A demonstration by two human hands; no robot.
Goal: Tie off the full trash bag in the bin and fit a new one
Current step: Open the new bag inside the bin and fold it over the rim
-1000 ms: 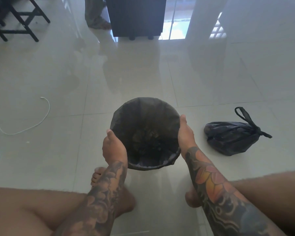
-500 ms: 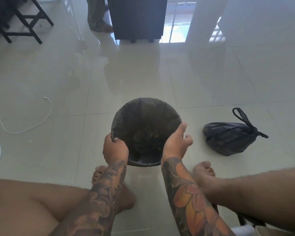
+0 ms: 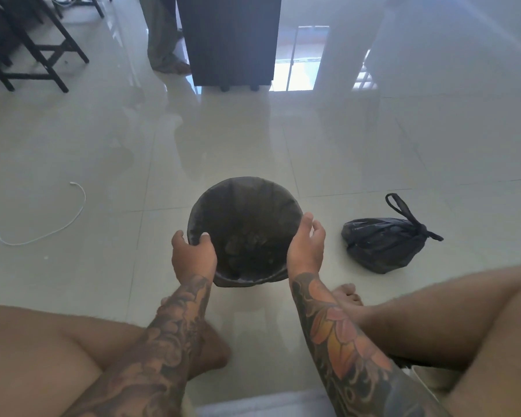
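Note:
A small round bin stands on the tiled floor in front of me, lined with a black trash bag whose edge is folded over the rim. My left hand grips the rim on the near left, one finger hooked inside over the liner. At the near right of the rim is my right hand, fingers loosely spread and holding nothing. A full black bag, tied off with a knot and loop, lies on the floor to the bin's right.
My bare legs and feet frame the bin from below. A white cable curls on the floor at left. Behind stand a dark cabinet, black chair legs and a standing person's leg.
My right hand has left the bin's right side and come round to the near right rim, fingers loosened. My left hand now hooks a finger over the rim. My right foot drew in.

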